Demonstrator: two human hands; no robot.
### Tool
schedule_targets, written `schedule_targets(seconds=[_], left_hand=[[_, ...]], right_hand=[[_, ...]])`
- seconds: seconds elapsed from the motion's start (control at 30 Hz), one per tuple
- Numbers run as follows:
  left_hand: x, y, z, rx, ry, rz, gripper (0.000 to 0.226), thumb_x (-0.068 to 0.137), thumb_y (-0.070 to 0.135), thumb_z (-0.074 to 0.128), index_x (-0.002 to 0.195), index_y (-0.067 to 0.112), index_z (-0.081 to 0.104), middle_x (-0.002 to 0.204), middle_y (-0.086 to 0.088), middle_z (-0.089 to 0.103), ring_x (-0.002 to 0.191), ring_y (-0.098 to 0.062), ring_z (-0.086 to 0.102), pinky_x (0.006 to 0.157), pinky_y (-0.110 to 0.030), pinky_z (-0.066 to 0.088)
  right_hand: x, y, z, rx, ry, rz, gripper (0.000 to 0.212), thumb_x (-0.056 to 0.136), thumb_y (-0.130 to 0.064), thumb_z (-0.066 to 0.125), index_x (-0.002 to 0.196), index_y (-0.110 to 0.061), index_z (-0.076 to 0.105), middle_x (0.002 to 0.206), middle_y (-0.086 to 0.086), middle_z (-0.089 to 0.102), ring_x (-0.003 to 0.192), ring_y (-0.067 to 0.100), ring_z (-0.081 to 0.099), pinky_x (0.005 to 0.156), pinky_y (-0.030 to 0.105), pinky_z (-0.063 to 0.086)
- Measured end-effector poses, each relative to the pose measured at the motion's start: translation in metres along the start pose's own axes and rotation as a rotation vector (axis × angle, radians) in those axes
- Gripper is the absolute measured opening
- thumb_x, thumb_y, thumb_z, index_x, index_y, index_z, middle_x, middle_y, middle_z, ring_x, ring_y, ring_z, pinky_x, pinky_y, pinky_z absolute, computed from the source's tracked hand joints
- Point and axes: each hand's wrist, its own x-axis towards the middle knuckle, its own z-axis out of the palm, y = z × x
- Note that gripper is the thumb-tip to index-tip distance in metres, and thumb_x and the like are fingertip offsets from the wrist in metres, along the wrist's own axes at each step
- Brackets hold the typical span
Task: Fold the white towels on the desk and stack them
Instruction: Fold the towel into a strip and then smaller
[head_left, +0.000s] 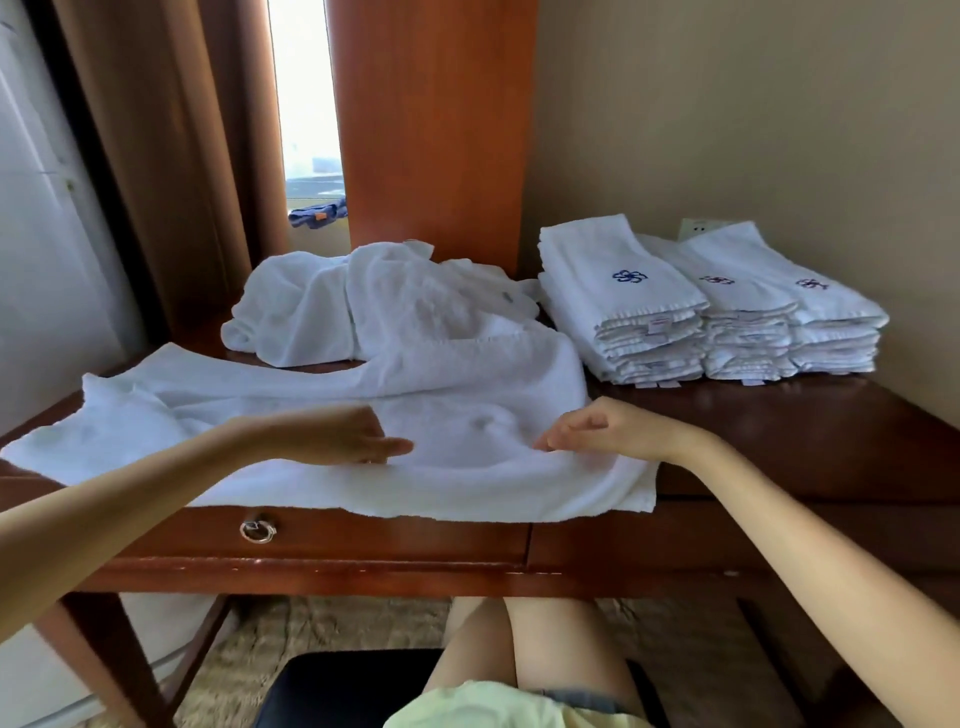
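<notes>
- Now the spread towel (322, 382) lies rumpled across the desk (779, 436) front, its edge hanging over.
- Left hand (343, 434) rests flat on it, fingers straight.
- Right hand (592, 428), fingers curled, pinches its cloth.
- Unfolded heap (374, 306) behind; folded stacks (649, 312) at the right.

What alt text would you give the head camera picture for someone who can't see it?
Two bare hands rest on a white towel spread over a wooden desk, the left hand flat, the right hand pinching a fold. A crumpled towel heap lies behind it, and stacks of folded towels stand at the desk's right.
</notes>
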Motion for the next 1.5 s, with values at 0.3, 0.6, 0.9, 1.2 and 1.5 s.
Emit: schedule_targets(seconds=[0.3,0.6,0.9,1.2,1.5], left_hand=[[0.053,0.040,0.035,0.318,0.138,0.167,0.065,0.096,0.056,0.038,0.153,0.034,0.015,0.162,0.002,0.004,0.149,-0.017,0.001,0.120,-0.045,0.006],[0.058,0.071,0.083,0.224,0.045,0.121,0.084,0.079,0.079,0.007,0.151,0.041,-0.008,0.161,0.006,-0.015,0.147,-0.013,-0.017,0.117,-0.047,-0.013],[0.124,0.104,0.068,-0.058,0.571,0.016,0.055,0.095,0.044,0.051,0.144,0.023,0.036,0.140,-0.009,0.035,0.101,-0.029,0.059,0.084,-0.037,0.047],[0.168,0.077,0.066,-0.162,0.694,-0.026,0.063,0.079,0.034,0.071,0.137,0.025,0.046,0.136,-0.004,0.030,0.093,-0.026,0.062,0.079,-0.034,0.049],[0.193,0.065,0.052,0.002,0.766,0.353,0.053,0.072,0.014,0.078,0.121,0.021,0.058,0.145,-0.009,0.028,0.095,-0.024,0.053,0.072,-0.036,0.050]], right_hand=[[0.039,0.019,-0.003,-0.277,0.285,0.176,0.039,0.101,-0.038,0.046,0.133,-0.019,0.053,0.141,0.001,0.049,0.128,0.019,0.048,0.104,0.027,0.039],[0.009,0.071,0.011,-0.542,0.220,0.211,0.065,0.098,-0.060,0.026,0.154,-0.033,0.009,0.162,-0.010,-0.003,0.147,0.006,-0.007,0.115,0.026,-0.004],[0.015,0.099,-0.024,0.028,0.758,0.109,0.027,0.100,-0.024,0.050,0.123,-0.018,0.062,0.126,0.001,0.059,0.120,0.020,0.055,0.106,0.046,0.041],[0.054,0.104,-0.041,-0.577,0.733,0.164,0.043,0.085,-0.035,0.068,0.124,-0.021,0.060,0.120,0.000,0.049,0.109,0.019,0.052,0.089,0.036,0.046],[0.062,0.102,-0.043,-0.687,0.780,-0.171,0.014,0.074,-0.002,0.063,0.078,-0.006,0.051,0.072,0.006,0.060,0.067,0.031,0.053,0.067,0.036,0.039]])
